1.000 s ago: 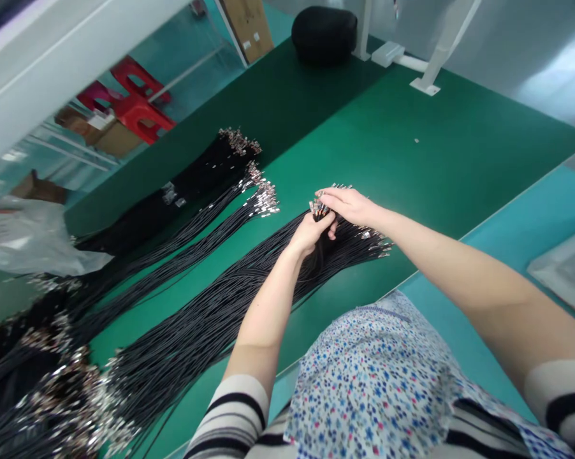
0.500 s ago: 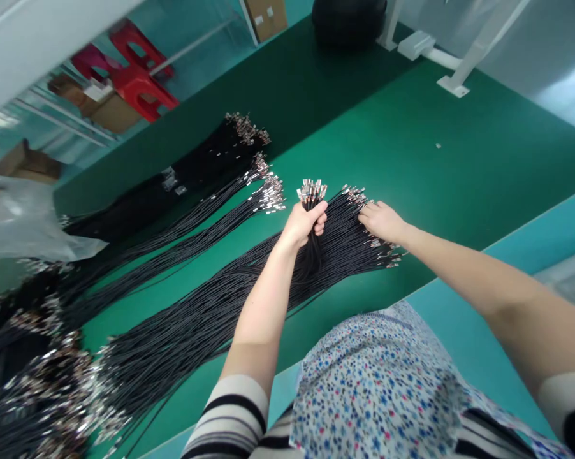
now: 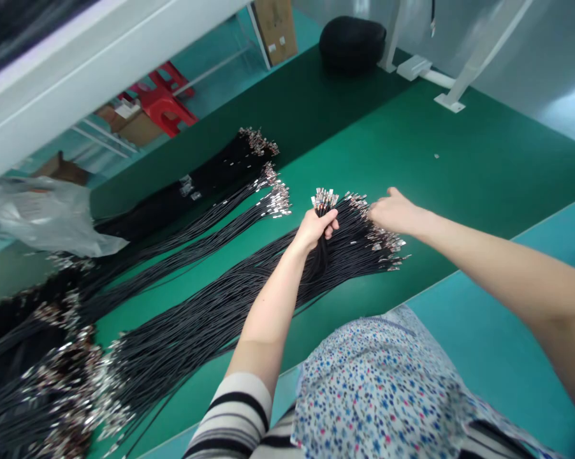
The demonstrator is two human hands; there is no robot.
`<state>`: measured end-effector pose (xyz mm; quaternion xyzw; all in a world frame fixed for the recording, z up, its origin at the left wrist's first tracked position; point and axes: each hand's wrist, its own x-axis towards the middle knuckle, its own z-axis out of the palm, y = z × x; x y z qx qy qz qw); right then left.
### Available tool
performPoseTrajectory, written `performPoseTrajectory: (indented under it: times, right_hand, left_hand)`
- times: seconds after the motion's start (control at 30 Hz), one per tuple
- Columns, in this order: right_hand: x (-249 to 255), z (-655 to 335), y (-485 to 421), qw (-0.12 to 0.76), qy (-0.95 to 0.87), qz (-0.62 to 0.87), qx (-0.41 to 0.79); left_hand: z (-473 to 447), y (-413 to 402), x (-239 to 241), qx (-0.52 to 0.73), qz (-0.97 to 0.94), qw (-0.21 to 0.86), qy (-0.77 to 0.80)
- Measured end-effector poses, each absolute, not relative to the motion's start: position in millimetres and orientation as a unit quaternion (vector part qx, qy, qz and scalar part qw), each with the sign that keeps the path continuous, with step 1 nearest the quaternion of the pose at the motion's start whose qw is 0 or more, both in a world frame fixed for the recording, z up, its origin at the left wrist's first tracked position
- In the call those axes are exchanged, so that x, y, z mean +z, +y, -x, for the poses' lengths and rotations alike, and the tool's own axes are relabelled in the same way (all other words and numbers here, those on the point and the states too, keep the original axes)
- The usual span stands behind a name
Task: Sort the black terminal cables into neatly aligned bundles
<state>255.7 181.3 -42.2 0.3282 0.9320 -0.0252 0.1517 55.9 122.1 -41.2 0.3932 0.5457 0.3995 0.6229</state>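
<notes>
The outstretched left hand (image 3: 317,229) clamps a silver-tipped black cable bunch (image 3: 324,199) above the spread black cables (image 3: 211,315) on the green table (image 3: 483,166); the right hand (image 3: 393,212) bends at their ends, finger grip unclear.

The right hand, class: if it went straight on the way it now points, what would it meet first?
Most likely the silvery ends of the black cables spread on the green table, just ahead of the right hand; depth is unclear, so they may already be touching.
</notes>
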Motion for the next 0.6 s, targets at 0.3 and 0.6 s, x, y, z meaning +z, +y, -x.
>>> performPoseTrajectory:
  times: [0.3, 0.6]
  right_hand:
    - [1.4, -248.6, 151.5, 0.057, 0.911, -0.312, -0.264]
    - [-18.7, -266.3, 163.3, -0.128, 0.78, -0.448, -0.418]
  left_hand:
    - [-81.1, 99.3, -45.4, 0.376, -0.496, 0.656, 0.428]
    - [-77.4, 96.1, -33.3, 0.347, -0.476, 0.671, 0.45]
